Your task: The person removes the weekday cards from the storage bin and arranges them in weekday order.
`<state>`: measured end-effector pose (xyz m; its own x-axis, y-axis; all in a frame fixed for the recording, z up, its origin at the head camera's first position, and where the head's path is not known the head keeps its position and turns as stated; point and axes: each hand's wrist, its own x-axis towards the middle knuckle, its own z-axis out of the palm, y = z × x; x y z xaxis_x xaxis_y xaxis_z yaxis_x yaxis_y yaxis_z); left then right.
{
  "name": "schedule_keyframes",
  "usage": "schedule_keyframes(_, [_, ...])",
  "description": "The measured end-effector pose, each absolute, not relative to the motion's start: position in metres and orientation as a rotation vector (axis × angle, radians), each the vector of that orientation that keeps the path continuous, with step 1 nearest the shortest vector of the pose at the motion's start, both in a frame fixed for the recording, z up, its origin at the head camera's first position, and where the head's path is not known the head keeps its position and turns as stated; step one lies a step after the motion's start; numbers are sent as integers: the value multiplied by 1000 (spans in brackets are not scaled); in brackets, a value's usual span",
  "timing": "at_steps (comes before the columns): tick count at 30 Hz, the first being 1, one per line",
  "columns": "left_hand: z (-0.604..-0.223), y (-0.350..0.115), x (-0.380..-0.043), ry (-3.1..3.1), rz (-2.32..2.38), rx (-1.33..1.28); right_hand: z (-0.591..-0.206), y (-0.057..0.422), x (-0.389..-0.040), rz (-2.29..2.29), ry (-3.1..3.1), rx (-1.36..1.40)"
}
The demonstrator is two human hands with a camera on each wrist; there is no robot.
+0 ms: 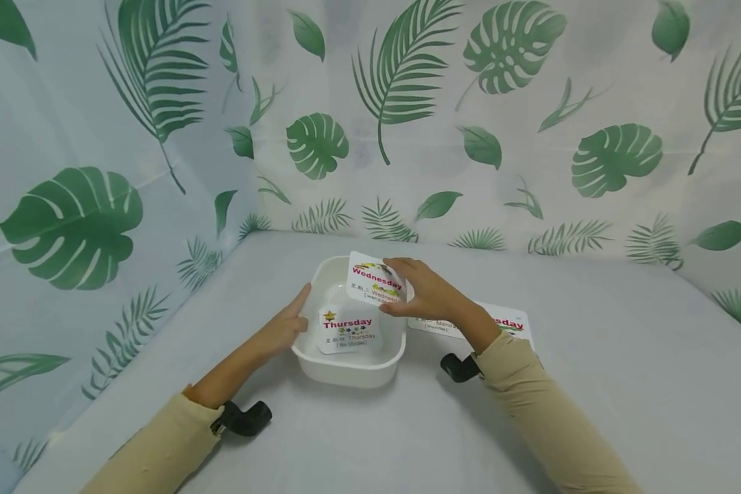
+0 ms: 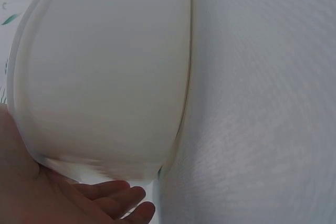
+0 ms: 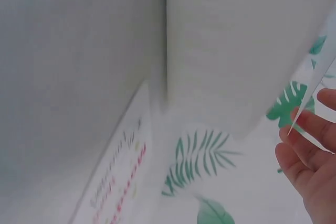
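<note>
Two hands work at a white basin [image 1: 348,374] standing on a pale grey table [image 1: 605,384]. Head view: the left hand [image 1: 280,333] grips the basin at its left rim, one finger extended forward along the outer side. The right hand [image 1: 431,293], partly open, holds the Wednesday card [image 1: 363,276] by its right edge between thumb and fingers, raised and tilted over the far right part of the basin. Within the basin lies the Thursday card [image 1: 346,333], printed face upward. To the right of the basin, partly covered by the right wrist and forearm, lie the Monday card [image 1: 431,325] and a second card [image 1: 519,318], of whose red heading only the ending "sday" can be read. Beige sleeves [image 1: 549,405] cover both forearms; behind the table hangs a white backdrop [image 1: 407,175] printed with green leaves. Left wrist view: the basin's smooth outer wall fills much of the field; the left hand lies against its end, the visible fingers loosely bent beneath the corner. Right wrist view: the Wednesday card appears nearly edge-on at the fingertips [image 3: 287,153] of the right hand; the thumb's position cannot be told here.
</note>
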<state>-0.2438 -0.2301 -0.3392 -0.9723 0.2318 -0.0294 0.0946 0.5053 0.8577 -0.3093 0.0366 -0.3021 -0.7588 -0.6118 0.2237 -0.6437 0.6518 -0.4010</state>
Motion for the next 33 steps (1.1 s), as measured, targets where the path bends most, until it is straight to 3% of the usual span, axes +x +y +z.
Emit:
schedule_keyframes(14, [-342,-228,-244,2635,1424,221,-298,107,-310,638,-2829,903])
schedule_keyframes(33, [-338,-229,-245,2614,1440,254,-293,230,-310,565,-3068,484])
